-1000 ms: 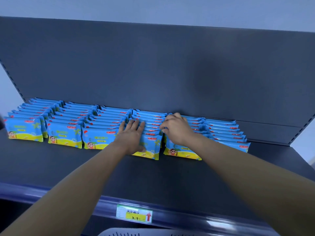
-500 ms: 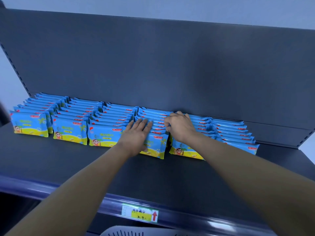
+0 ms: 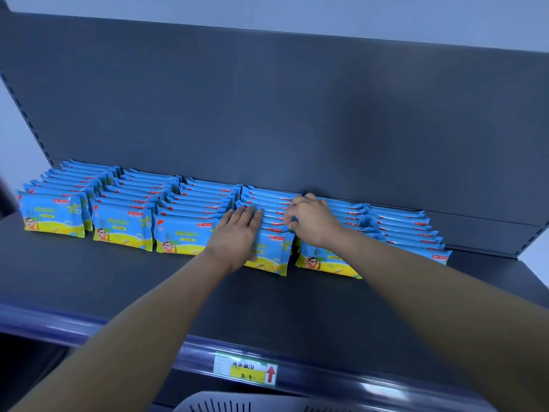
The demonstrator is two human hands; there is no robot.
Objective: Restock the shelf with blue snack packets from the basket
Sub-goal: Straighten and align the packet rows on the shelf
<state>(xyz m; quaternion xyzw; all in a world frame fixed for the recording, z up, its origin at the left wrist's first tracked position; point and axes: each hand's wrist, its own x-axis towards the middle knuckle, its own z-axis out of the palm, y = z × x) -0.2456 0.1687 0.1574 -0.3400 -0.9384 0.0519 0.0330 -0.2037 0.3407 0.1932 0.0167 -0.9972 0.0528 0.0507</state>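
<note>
Several rows of blue snack packets (image 3: pixel 124 227) stand upright, front to back, on the dark shelf (image 3: pixel 148 292). My left hand (image 3: pixel 237 233) lies flat with fingers extended on the tops and front of the fourth row of packets (image 3: pixel 273 251). My right hand (image 3: pixel 312 221) is just to its right, knuckles up, with fingers curled and pinching the top edges of packets between the fourth row and the fifth row (image 3: pixel 320 263). The basket (image 3: pixel 237 404) shows only as a pale slotted rim at the bottom edge.
The shelf's tall dark back panel (image 3: pixel 297 114) rises right behind the rows. A sixth row of packets (image 3: pixel 416 236) sits at the right end. A yellow price tag (image 3: pixel 245 368) with a red arrow is on the front rail.
Both hands stay on the same fourth and fifth rows, with the right hand's fingers curling tighter on the packet tops. My view has moved slightly, so the rows sit further right in the frame.
</note>
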